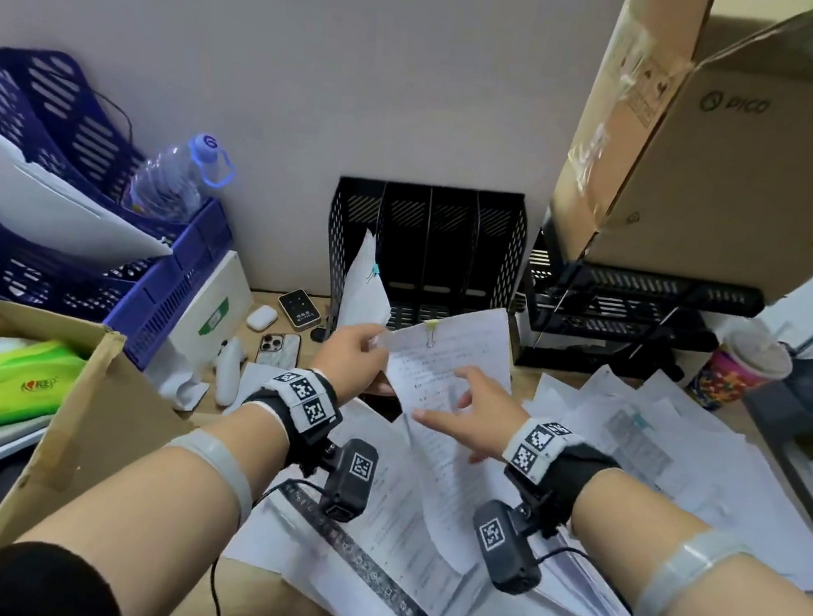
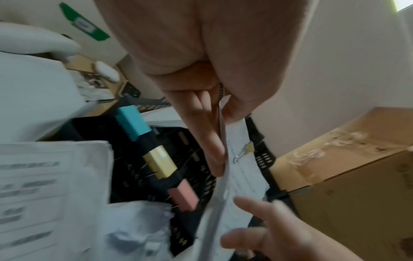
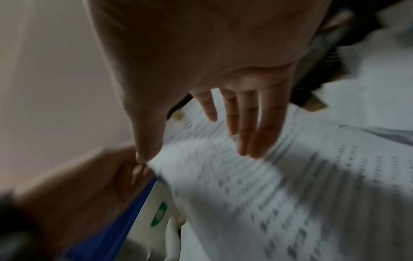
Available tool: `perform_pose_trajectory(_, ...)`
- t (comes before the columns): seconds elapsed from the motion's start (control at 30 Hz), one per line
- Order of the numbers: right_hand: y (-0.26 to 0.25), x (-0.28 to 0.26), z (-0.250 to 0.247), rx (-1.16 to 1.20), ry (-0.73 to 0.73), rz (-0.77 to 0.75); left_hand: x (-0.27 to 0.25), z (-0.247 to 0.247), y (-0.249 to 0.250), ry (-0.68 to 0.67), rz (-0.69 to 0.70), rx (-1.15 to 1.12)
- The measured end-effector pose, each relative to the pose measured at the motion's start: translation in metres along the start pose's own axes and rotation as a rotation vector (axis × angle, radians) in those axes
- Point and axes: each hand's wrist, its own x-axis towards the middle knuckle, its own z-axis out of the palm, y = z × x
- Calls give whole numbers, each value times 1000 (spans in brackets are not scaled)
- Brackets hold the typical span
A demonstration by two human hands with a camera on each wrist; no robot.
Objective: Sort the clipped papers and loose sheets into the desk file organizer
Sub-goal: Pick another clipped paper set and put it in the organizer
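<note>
The file rack (image 1: 424, 248) stands at the back against the wall, with clipped papers (image 1: 365, 282) in its left slot. The crate (image 1: 72, 215) sits to its left and the box (image 1: 732, 143) to its right. Loose sheets (image 1: 631, 463) lie on the desk in front, and phones (image 1: 279, 348) lie between crate and rack.

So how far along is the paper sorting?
Early. One clipped bundle already stands in the black organizer. The left hand pinches a yellow-clipped bundle, the right hand open over it. A big pile of sheets still covers the desk.
</note>
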Motion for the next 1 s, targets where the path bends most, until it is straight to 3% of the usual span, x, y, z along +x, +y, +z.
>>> perform_pose_trajectory(0.07, -23, 0, 1, -172, -7, -13, 0, -3, 21, 8, 64, -25)
perform_pose_trajectory(0.17, -46, 10, -3, -349, 108, -4, -1, -7, 47, -32, 132, -102)
perform_pose_trajectory(0.33, -73, 17, -28, -366, 214, -44, -5, -22, 61, -152, 199, -180)
perform_pose_trajectory(0.53, -82, 25, -57, -12, 308, -190, 26, -40, 23, -27, 163, 215)
perform_pose_trajectory(0.7, -90, 36, -65, 74, 247, -261, 55, -32, -9, -94, 131, 621)
perform_pose_trajectory(0.87, -96, 64, -64, 41, 169, -266, 78, -23, -18, -94, 43, 744)
perform_pose_trajectory(1.0, -104, 93, -64, 57, 209, -253, 91, -22, -24, 46, -2, 659)
